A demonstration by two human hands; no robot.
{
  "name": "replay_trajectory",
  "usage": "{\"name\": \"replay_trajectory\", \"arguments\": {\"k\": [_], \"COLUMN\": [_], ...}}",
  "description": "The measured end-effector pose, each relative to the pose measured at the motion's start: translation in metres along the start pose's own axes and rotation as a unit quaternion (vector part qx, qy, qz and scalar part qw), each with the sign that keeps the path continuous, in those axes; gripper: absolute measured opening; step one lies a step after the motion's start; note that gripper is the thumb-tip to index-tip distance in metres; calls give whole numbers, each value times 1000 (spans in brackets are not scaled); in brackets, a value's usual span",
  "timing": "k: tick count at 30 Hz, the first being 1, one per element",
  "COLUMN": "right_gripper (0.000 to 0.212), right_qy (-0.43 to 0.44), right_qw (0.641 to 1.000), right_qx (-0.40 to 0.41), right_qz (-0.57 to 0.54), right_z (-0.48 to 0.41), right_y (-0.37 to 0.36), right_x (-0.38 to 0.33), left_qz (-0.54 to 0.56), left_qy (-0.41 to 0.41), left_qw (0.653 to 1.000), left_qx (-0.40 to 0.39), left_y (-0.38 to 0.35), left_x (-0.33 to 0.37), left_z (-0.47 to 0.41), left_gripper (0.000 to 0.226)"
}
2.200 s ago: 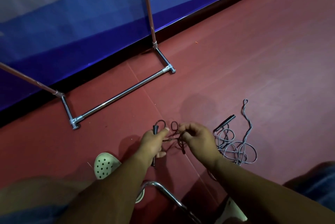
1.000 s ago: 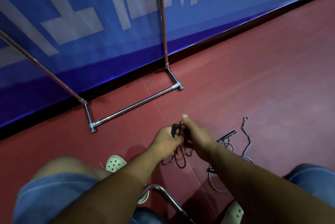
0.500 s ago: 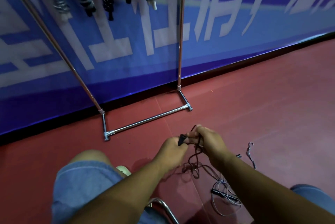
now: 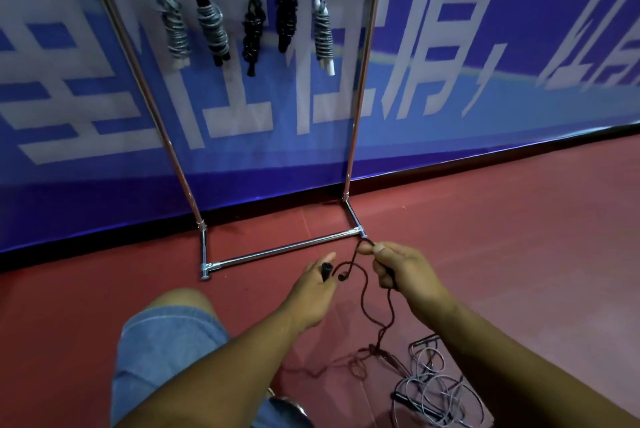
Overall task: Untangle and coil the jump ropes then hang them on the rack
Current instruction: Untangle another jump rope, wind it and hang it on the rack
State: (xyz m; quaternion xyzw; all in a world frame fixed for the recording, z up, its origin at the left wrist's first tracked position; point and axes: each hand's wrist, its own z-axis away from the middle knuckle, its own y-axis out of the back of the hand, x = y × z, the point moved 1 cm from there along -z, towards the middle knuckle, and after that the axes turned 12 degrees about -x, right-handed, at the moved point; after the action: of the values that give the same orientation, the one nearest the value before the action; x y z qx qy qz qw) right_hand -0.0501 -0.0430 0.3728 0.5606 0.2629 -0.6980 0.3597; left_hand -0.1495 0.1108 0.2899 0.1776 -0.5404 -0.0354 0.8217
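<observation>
The picture is rather dim overall. The blue banner (image 4: 450, 115) at 1 o'clock is the brightest area. The chrome rack (image 4: 284, 249) shows small glints. The coiled ropes (image 4: 213, 29) at 12 o'clock are slightly blurred. The rack poles lean outward at 10 o'clock from lens distortion. The forearms (image 4: 214, 375) at 6 o'clock are dark and soft, and the floor (image 4: 485, 237) has only faint shadows.

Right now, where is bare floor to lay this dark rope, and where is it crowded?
Bare: the red floor right of the rack base, up to the wall; the strip between that base and the left hand. Crowded: behind the right hand, where the grey rope tangle lies and the dark rope trails.
</observation>
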Motion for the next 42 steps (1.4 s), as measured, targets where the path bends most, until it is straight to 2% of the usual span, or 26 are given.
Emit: {"name": "replay_trajectory", "arguments": {"k": [4,9,13,15,17,19,21,24,26,28,31,33,36,38,40,42], "right_gripper": [32,30,30,29,26,26,28,29,27,23,23,23,22,24,43,48], "right_qy": [35,49,59,61,69,78,87,80,60,53,46,26,2,-2,-2,-22], "right_qw": [998,995,997,997,997,997,996,996,996,993,986,980,973,977,980,981], "right_qx": [-25,-22,9,29,29,19,9,-22,-60,-101,-157,-189,-216,-193,-155,-118], "right_qz": [-45,-79,-58,-34,-26,-15,7,23,13,17,35,55,76,95,126,150], "right_z": [10,17,19,18,17,17,19,21,23,27,36,41,45,45,42,37], "right_y": [-2,-3,-8,-12,-18,-24,-29,-35,-37,-37,-34,-32,-32,-30,-25,-21], "right_x": [-14,-23,-25,-24,-22,-18,-14,-12,-9,-7,-2,3,9,12,16,24], "left_qz": [-42,36,187,297,328,283,296,349,378,440,516,529,532,528,534,556], "left_qy": [-1,35,76,99,118,139,146,169,179,186,181,175,150,121,85,41], "left_qw": [998,998,979,949,935,945,940,920,906,875,828,818,821,825,824,813], "left_qx": [-46,-34,27,39,60,91,91,57,66,77,121,143,141,159,170,165], "left_y": [-5,-13,-8,-5,-2,0,-1,-2,0,3,12,19,29,34,36,38], "left_x": [-5,-15,-12,-9,-8,-13,-14,-14,-17,-17,-16,-17,-13,-6,3,14], "left_z": [7,8,12,15,18,16,19,24,23,22,19,16,16,15,14,15], "left_gripper": [65,63,26,16,13,18,18,21,33,42,44,32,21,24,28,26]}}
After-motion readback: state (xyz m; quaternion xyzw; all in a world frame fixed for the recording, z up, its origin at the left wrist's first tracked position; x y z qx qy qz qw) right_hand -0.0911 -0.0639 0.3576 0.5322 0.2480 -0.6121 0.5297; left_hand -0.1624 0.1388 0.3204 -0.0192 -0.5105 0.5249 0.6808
